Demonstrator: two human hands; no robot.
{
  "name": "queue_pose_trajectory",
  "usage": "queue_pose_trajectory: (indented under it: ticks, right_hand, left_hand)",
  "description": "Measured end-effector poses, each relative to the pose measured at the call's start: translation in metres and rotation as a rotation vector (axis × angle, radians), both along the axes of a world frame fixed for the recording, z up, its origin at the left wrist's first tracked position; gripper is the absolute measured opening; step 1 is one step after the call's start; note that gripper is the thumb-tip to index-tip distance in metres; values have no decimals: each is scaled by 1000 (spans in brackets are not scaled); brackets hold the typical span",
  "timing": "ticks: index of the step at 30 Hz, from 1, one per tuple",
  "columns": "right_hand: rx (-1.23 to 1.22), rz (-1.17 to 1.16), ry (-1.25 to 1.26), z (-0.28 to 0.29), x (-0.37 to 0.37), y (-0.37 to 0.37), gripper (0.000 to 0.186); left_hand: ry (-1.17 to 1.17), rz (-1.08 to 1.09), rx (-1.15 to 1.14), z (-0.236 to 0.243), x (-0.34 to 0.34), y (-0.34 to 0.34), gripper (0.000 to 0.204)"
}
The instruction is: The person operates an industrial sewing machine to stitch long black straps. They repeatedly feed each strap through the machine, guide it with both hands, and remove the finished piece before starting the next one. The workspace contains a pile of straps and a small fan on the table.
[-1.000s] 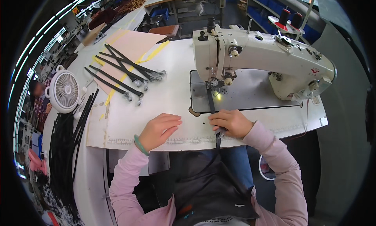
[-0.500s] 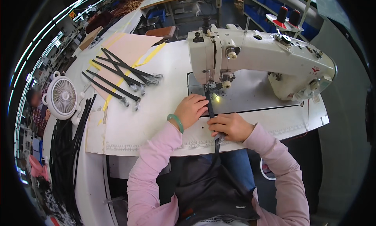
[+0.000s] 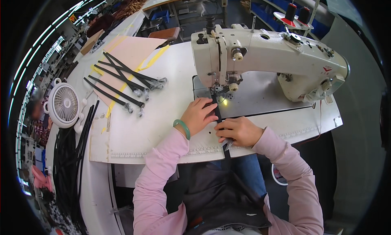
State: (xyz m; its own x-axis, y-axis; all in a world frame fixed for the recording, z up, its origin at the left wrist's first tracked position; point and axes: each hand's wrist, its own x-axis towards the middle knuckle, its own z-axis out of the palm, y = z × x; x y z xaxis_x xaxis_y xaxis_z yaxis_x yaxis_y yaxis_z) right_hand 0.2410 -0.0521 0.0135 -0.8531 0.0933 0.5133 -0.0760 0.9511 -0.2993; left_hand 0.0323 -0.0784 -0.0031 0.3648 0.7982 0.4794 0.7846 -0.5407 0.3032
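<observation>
The right hand (image 3: pixel 241 131) hides part of the strap (image 3: pixel 218 112), whose near end is lost against the apron (image 3: pixel 211 190); its far end is hidden under the machine (image 3: pixel 264 52). What the plastic wraps (image 3: pixel 128 108) cover is too small to tell. The lower edge cuts off both sleeves (image 3: pixel 157 182). The person (image 3: pixel 40 130) at left is blurred.

Left hand (image 3: pixel 196 117) touching black strap (image 3: pixel 218 113) at sewing machine (image 3: pixel 281 54); right hand (image 3: pixel 240 132) pinching strap nearer. White fan (image 3: pixel 64 105) left.

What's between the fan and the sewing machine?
In the head view: black straps, partly on a pink sheet, lie between the fan and the sewing machine.
</observation>
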Motion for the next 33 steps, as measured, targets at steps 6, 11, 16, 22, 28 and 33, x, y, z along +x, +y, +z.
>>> queue_pose_trajectory:
  ticks: [6,11,16,22,28,33]
  right_hand:
    - [-22,3,-11,2,0,0,22]
    - [-35,-10,5,0,-1,-1,18]
    - [-18,-12,21,-1,-1,0,15]
    - [-6,-12,30,-2,-2,0,16]
    - [8,-17,28,-3,-2,0,19]
    - [-2,-27,17,-5,-1,1,19]
  left_hand:
    - [12,-10,-56,4,0,-2,45]
    - [5,-13,-57,3,0,-2,45]
    - [9,-21,-45,3,0,-2,44]
    - [-2,-18,-32,1,-1,-2,40]
    - [-11,-15,-23,-1,-1,-1,38]
    - [-7,-11,-19,-1,0,-2,39]
